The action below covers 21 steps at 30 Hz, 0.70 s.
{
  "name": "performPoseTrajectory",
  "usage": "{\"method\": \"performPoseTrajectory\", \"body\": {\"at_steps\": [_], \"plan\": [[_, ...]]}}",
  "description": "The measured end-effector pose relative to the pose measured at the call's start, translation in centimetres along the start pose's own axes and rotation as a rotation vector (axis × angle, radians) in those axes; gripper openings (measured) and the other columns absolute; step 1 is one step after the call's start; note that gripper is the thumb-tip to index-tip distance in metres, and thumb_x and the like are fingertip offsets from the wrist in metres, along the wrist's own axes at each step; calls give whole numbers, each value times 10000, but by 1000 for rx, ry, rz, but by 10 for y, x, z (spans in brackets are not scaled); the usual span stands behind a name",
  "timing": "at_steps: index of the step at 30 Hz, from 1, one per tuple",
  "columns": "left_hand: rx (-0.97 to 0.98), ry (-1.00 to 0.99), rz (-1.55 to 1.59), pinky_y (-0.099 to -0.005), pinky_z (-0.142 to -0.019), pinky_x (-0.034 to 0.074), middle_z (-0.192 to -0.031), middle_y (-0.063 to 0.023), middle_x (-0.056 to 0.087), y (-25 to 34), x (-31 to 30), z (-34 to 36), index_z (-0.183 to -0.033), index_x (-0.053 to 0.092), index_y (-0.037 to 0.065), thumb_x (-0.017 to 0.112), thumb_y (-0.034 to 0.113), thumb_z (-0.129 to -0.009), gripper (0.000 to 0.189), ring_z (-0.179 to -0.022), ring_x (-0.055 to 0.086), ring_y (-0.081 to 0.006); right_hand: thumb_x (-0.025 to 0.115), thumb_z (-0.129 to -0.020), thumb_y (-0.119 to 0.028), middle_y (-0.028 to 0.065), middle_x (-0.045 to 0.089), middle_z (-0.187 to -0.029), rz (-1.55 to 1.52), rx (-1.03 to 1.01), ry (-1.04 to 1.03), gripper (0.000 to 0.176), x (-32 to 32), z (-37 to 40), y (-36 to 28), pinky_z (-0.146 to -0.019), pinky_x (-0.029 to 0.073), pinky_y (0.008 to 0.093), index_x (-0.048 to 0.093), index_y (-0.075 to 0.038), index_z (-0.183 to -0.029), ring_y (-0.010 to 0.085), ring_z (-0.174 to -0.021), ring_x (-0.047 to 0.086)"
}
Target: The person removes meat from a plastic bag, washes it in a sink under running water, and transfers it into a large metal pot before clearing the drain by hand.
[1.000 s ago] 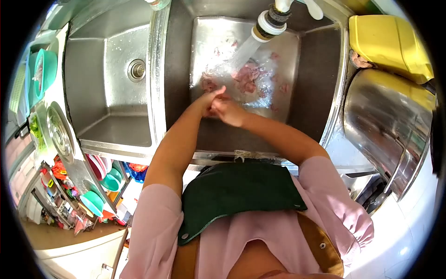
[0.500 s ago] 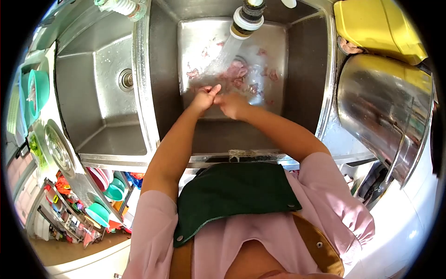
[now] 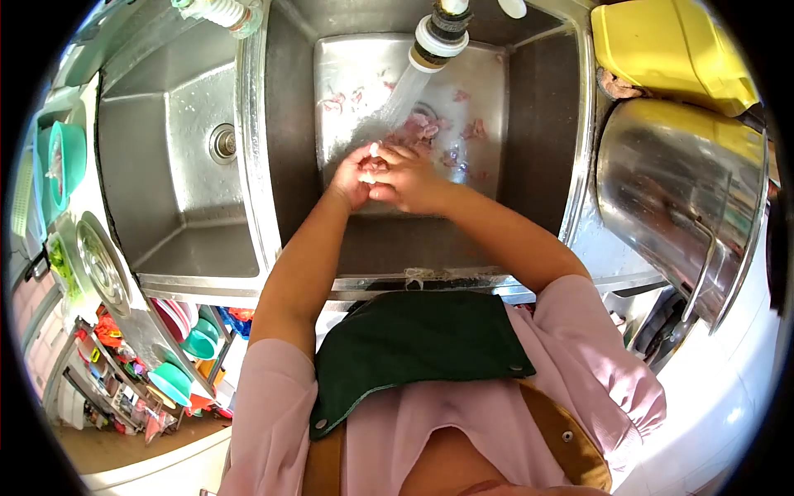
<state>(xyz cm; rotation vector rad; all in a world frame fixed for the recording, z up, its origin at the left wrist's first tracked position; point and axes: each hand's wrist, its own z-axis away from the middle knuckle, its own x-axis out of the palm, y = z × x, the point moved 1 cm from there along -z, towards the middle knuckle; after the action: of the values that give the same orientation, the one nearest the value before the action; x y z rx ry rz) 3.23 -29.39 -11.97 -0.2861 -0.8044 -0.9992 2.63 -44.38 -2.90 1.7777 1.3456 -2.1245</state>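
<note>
My left hand (image 3: 352,180) and my right hand (image 3: 408,178) meet over the right sink basin (image 3: 347,58), fingers curled together. A small reddish piece of raw meat (image 3: 377,164) shows between the fingers, mostly covered by them. Just beyond my hands lies a heap of pink meat pieces (image 3: 420,129) near the drain. Other meat scraps (image 3: 334,102) are scattered across the basin floor. Water streams from the faucet (image 3: 440,37) down toward the heap, landing just beyond my fingers.
Left of the divider is a second sink basin (image 3: 157,198) with a drain (image 3: 223,144). At the right stand a large metal pot (image 3: 670,182) and a yellow container (image 3: 670,50). Turquoise bowl (image 3: 73,157) and metal lid (image 3: 103,258) sit at the far left.
My right hand has moved up and left against my left hand, and the fingers now overlap around a piece of meat. A few scraps in the basin have shifted. Water keeps running.
</note>
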Motion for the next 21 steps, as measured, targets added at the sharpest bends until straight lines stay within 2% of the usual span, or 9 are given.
{"method": "performPoseTrajectory", "body": {"at_steps": [3, 4, 7, 11, 13, 15, 17, 19, 21], "plan": [[61, 55, -62, -300, -728, 457, -876, -50, 584, 5, 15, 9, -855, 546, 98, 456, 273, -805, 203, -836, 562, -163, 546, -710, -152, 73, 539, -1064, -28, 36, -168, 358, -7, -7, 14, -838, 291, 472, 508, -202, -1063, 259, -1006, 459], [56, 8, -48, -297, -731, 459, -881, -39, 586, 6, 18, 11, -880, 543, 90, 458, 285, -819, 221, -831, 563, -156, 562, -679, -143, 22, 580, -937, 16, 43, -110, 264, -1, -4, 16, -790, 356, 406, 562, -181, -940, 233, -944, 492], [-21, 14, -55, -338, -749, 459, -962, -69, 573, -1, 14, 2, -959, 523, 86, 435, 291, -836, 254, -881, 556, -177, 574, -661, -134, 23, 571, -859, -25, -18, 9, 145, -2, -6, 24, -696, 411, 336, 578, -149, -805, 213, -875, 518], [-54, 38, -267, -264, -641, 454, -862, -34, 592, -5, 18, 3, -971, 529, 83, 465, 292, -829, 261, -788, 568, -128, 533, -685, -122, 32, 552, -839, 64, -18, -123, 254, 18, -4, 29, -696, 422, 362, 540, -140, -939, 227, -869, 516], [-93, 59, -327, -212, -536, 395, -775, -1, 566, -9, 15, -1, -992, 537, 66, 492, 225, -817, 242, -684, 532, -83, 590, -666, -158, 74, 549, -890, 131, 429, -394, 121, 18, -7, 51, -683, 438, 352, 569, -109, -775, 255, -844, 528], [-36, 287, -449, -199, -500, 343, -713, 20, 521, -14, 0, -4, -968, 551, 72, 499, 137, -801, 186, -618, 474, -58, 586, -694, -197, 99, 538, -960, 50, 587, -29, 229, 0, 6, 99, -740, 436, 365, 562, -111, -905, 283, -889, 517], [-15, 350, -498, -206, -518, 367, -701, 21, 503, -8, 7, 5, -941, 555, 85, 479, 63, -792, 168, -606, 455, -62, 558, -699, -135, 121, 455, -1125, 269, 726, 33, 421, 20, 33, 163, -818, 403, 360, 484, -178, -1111, 297, -992, 465], [5, 382, -577, -220, -519, 388, -712, 12, 508, -12, -11, -1, -917, 555, 98, 459, 61, -807, 151, -615, 467, -76, 508, -719, -91, 115, 351, -1227, 144, 991, -90, 323, 37, 66, 197, -829, 390, 371, 511, -151, -1037, 312, -1084, 385], [9, 401, -578, -234, -542, 396, -725, 9, 515, -16, -26, -6, -922, 550, 97, 458, 95, -815, 141, -636, 477, -86, 502, -723, -94, 113, 445, -1126, 170, 1012, -57, 271, 62, 75, 210, -815, 395, 367, 521, -124, -992, 324, -1004, 443]]}}
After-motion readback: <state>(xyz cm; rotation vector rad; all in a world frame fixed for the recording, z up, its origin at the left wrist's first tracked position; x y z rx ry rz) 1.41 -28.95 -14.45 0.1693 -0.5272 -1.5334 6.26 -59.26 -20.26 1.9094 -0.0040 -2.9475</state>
